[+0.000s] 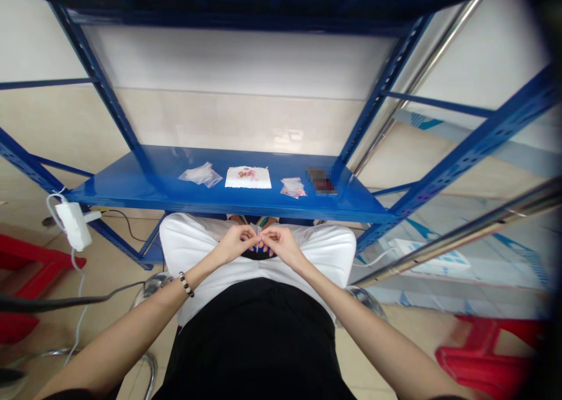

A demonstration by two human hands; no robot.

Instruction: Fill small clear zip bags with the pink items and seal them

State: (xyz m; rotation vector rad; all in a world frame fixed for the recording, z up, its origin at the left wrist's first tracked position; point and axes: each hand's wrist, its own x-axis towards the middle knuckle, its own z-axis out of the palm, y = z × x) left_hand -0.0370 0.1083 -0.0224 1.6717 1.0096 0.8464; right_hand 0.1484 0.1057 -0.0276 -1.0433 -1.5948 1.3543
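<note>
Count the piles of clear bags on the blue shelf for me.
2: a left pile and a right pile, one on each side of the white paper. Single bags may be hidden within them.

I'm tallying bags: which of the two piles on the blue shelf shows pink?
The right pile, right of the white sheet: pink shows near its lower edge; the left pile looks clear and whitish.

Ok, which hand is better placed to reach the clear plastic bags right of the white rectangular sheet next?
Probably the right hand: it sits nearer those bags than the left hand, though both hold a small transparent item.
</note>
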